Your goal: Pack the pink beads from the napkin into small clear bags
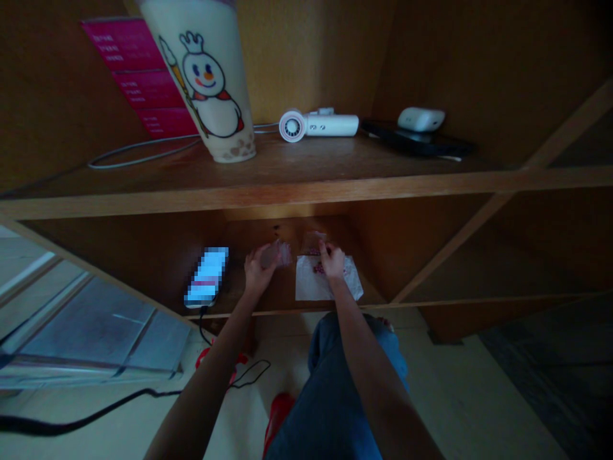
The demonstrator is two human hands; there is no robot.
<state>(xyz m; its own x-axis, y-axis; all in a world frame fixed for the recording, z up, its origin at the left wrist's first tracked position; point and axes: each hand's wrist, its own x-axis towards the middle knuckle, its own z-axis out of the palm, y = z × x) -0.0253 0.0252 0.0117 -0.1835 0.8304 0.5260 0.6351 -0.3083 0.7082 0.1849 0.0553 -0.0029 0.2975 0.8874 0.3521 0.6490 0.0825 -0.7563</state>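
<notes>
My left hand (259, 270) pinches a crumpled clear plastic bag (278, 253) above the dark wooden desktop (282, 294). My right hand (332, 261) holds a small translucent packet (313, 241) by its edge, just above a white paper sheet (330, 281). Small pink-red bits (318, 268) lie on that paper, and my right hand's wrist is close to them. The contents of the bag and the packet are too dim and small to tell.
A phone (207, 276) with a pixelated lit screen lies left of my hands, its black cable running down. On the shelf overhead stand a large printed paper cup (201, 76), a white handheld fan (318, 124), and a white case (421, 119) on a black device (416, 139).
</notes>
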